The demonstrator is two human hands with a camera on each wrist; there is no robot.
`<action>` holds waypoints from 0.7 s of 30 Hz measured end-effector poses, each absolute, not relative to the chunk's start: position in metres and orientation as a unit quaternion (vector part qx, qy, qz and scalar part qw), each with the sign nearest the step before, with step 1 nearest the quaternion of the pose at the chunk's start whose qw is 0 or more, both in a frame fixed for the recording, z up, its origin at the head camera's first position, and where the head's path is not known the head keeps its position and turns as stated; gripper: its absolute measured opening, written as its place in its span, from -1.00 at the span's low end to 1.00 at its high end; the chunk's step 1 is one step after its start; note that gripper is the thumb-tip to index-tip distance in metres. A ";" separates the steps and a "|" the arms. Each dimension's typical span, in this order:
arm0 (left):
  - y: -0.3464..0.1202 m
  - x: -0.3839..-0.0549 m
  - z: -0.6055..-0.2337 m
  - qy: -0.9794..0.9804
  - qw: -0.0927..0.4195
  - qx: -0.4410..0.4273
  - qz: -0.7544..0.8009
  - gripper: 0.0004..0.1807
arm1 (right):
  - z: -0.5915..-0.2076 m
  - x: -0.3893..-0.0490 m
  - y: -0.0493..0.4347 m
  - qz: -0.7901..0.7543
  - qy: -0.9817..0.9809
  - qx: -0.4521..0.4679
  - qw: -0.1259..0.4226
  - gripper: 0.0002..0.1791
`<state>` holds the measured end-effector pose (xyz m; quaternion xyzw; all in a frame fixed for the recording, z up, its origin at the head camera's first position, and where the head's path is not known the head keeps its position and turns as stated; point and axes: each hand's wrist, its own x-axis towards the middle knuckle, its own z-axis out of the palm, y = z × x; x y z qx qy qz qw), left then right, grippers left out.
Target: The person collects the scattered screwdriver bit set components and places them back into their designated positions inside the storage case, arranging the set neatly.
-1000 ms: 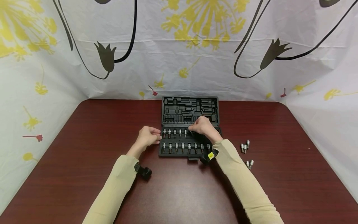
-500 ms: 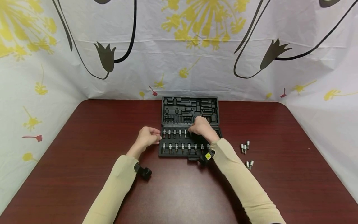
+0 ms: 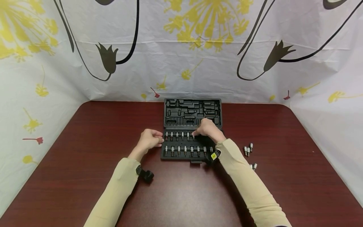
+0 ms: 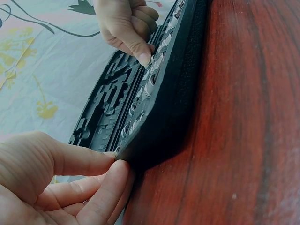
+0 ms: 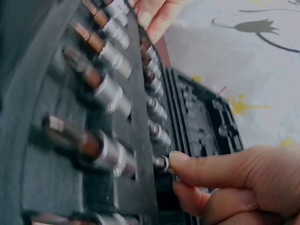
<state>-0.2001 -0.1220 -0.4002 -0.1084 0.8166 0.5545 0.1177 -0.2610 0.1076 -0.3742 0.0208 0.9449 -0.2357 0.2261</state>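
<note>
An open black plastic case [image 3: 181, 142] lies on the table with two rows of metal bit sockets [image 3: 185, 149] in its lower half. My right hand [image 3: 208, 129] is over the upper row. Its thumb and forefinger pinch a bit socket [image 5: 161, 163] at the slot right of the seated ones in that row. My left hand [image 3: 148, 138] holds the case's left side, thumb on the rim and fingers against the outer wall, as the left wrist view shows. Part of the tray's right side is hidden beneath my right hand and wrist.
Several loose bit sockets [image 3: 248, 150] stand on the table right of the case, and more [image 3: 254, 166] sit closer, partly behind my right sleeve. The raised lid [image 3: 193, 112] has moulded recesses. A patterned white sheet [image 3: 181, 63] hangs behind the table [image 3: 113, 126].
My right hand dips left slightly, then shifts a little back right, and the pinched bit socket now shows in the upper row below its fingertips. My left hand stays at the case's side.
</note>
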 end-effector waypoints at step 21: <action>-0.124 -0.201 -0.400 0.815 0.120 -0.107 0.556 -0.72 | -0.375 -0.260 0.114 -0.231 0.951 0.010 0.207 -0.59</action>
